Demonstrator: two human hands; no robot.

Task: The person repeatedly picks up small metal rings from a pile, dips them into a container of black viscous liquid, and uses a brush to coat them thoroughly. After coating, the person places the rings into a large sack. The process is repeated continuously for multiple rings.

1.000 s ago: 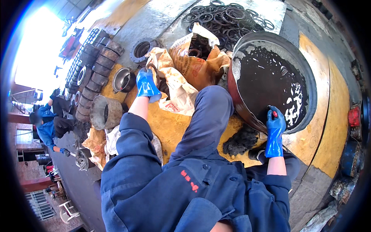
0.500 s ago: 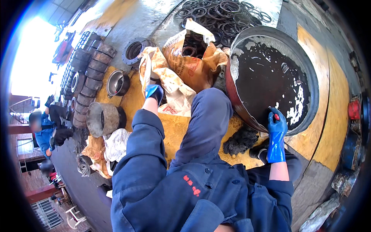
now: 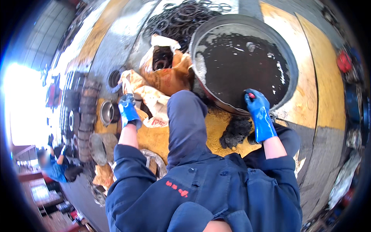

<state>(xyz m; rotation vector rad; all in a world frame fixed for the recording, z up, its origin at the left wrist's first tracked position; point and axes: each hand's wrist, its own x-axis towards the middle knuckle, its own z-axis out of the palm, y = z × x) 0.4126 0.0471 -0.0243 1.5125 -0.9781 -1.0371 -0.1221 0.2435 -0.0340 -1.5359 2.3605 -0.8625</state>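
Note:
My right hand point(image 3: 259, 114), in a blue rubber glove, is closed on a red-handled tool point(image 3: 251, 95) at the near rim of a big round tub point(image 3: 291, 83). The tool's working end is hidden. Dark liquid point(image 3: 239, 71) with pale patches fills the tub. My left hand point(image 3: 129, 111), also in a blue glove, is closed beside the mouth of a stained paper sack point(image 3: 154, 101). Something dark shows at its fingertips, too small to make out. Behind that sack stands an open orange-brown sack point(image 3: 174, 77) holding dark rings.
Black rings point(image 3: 181, 21) lie heaped behind the tub. On the left are a metal pot point(image 3: 109, 112), a flanged ring point(image 3: 114, 79), a wide metal cylinder point(image 3: 101, 147) and stacked dark cylinders point(image 3: 88, 112). A black clump point(image 3: 235, 131) lies near my knee. Another person point(image 3: 58, 164) sits far left.
My left hand has come away from the paper sack's opening to its left side. My right hand still grips the red-handled tool at the tub's rim. The view has shifted.

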